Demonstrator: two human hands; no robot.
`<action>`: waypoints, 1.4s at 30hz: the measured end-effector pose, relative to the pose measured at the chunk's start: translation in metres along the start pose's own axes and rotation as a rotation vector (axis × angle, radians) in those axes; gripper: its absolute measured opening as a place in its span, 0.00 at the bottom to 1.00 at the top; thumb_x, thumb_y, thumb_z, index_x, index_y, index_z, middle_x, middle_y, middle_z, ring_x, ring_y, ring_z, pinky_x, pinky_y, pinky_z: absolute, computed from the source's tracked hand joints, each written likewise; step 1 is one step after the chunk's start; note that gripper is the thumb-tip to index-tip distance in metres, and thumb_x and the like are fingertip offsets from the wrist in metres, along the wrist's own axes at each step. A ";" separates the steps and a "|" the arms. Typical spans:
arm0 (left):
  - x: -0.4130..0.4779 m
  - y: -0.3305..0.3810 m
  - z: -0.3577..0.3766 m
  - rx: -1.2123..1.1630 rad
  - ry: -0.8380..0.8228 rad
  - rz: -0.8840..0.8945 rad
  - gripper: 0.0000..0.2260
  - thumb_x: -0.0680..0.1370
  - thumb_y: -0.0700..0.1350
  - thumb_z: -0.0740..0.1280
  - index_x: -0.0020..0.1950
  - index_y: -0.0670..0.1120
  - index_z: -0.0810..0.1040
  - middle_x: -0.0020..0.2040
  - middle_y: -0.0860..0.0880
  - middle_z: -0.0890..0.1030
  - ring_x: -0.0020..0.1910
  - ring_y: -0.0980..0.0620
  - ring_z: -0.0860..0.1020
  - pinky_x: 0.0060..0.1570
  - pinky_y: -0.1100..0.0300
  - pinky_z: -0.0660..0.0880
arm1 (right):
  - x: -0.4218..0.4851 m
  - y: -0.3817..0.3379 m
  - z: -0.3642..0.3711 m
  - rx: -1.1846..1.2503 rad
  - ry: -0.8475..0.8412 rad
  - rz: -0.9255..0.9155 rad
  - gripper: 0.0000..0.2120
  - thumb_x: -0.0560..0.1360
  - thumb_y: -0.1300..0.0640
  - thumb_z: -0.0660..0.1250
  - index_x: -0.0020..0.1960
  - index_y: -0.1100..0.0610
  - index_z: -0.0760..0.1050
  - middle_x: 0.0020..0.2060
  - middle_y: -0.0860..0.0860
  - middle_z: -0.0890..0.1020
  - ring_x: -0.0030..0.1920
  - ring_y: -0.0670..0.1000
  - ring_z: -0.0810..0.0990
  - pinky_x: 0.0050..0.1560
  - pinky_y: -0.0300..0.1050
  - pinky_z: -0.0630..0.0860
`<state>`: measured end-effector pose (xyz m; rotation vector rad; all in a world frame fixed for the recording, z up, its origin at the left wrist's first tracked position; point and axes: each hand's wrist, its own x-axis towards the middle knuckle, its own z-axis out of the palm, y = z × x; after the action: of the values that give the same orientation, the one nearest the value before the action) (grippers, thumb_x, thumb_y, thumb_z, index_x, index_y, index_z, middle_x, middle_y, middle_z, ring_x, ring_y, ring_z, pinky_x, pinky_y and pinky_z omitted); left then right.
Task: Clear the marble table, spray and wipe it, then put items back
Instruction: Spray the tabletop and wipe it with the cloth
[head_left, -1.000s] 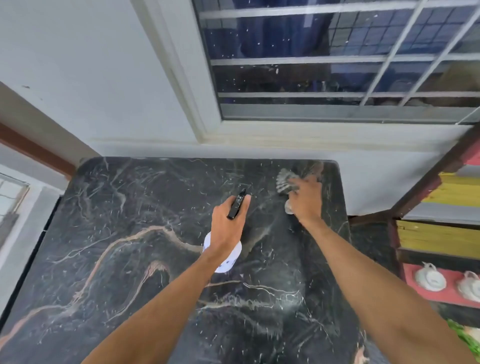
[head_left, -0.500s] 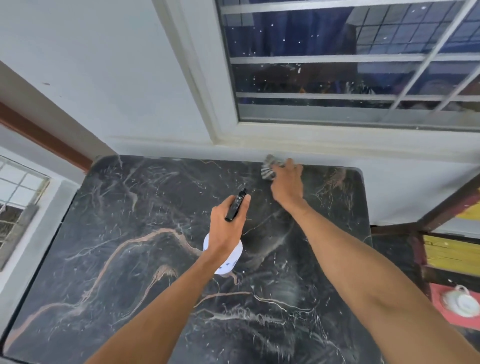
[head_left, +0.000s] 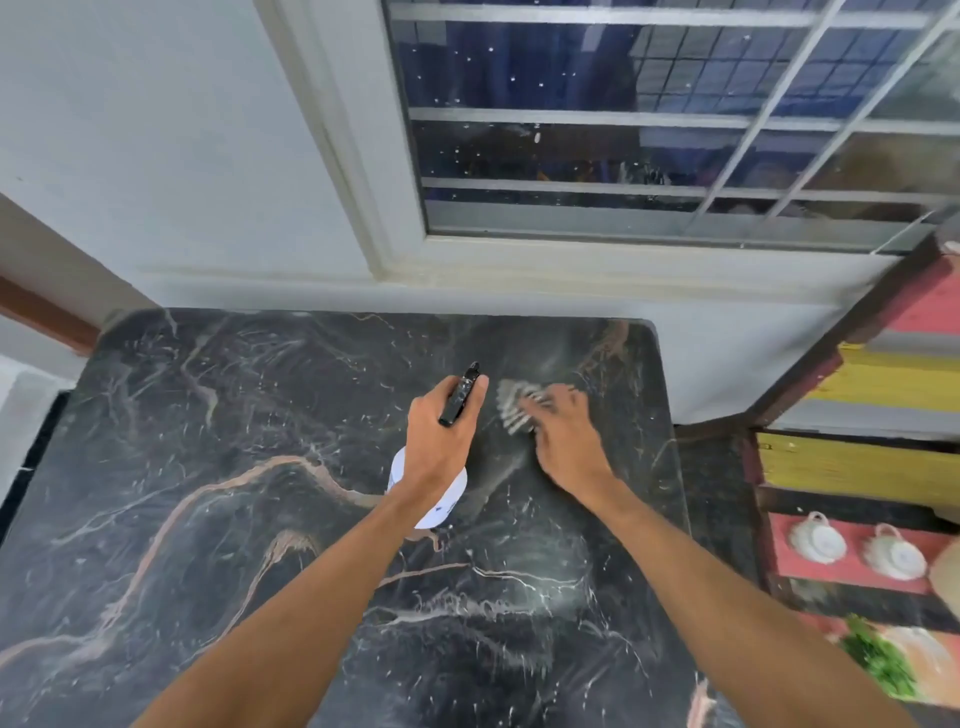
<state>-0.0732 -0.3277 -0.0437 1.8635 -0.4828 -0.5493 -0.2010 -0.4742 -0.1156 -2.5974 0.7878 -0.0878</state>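
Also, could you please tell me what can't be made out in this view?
In the head view:
spray bottle: body mostly hidden by the left hand; label unreadable.
cloth: motion-blurred, partly under the right hand; grip unclear.
marble table: near edge cut off by the frame's bottom.

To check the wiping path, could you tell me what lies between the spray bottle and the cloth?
Nothing: the head view shows bare marble table between the spray bottle and the cloth.
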 end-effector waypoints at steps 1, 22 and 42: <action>-0.002 0.002 0.006 -0.004 -0.017 -0.009 0.26 0.87 0.56 0.69 0.41 0.36 0.69 0.35 0.29 0.71 0.32 0.45 0.64 0.31 0.41 0.68 | -0.011 0.005 0.004 -0.021 -0.005 -0.066 0.24 0.78 0.65 0.63 0.72 0.50 0.74 0.66 0.55 0.70 0.65 0.58 0.67 0.66 0.51 0.76; 0.008 0.008 0.053 0.003 -0.084 0.014 0.26 0.86 0.56 0.70 0.42 0.36 0.69 0.36 0.30 0.71 0.31 0.46 0.63 0.32 0.46 0.64 | 0.088 0.072 -0.029 0.040 0.151 0.340 0.22 0.81 0.63 0.59 0.74 0.55 0.70 0.72 0.62 0.63 0.70 0.68 0.62 0.69 0.61 0.69; 0.035 -0.013 -0.025 -0.010 0.011 -0.020 0.25 0.87 0.57 0.69 0.42 0.39 0.69 0.33 0.36 0.68 0.31 0.47 0.63 0.32 0.48 0.63 | 0.093 -0.007 0.005 0.033 0.093 0.180 0.25 0.78 0.66 0.61 0.74 0.52 0.71 0.68 0.59 0.67 0.69 0.65 0.64 0.68 0.58 0.72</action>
<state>-0.0289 -0.3247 -0.0528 1.8631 -0.4538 -0.5541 -0.1188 -0.5176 -0.1233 -2.4945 1.0402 -0.1678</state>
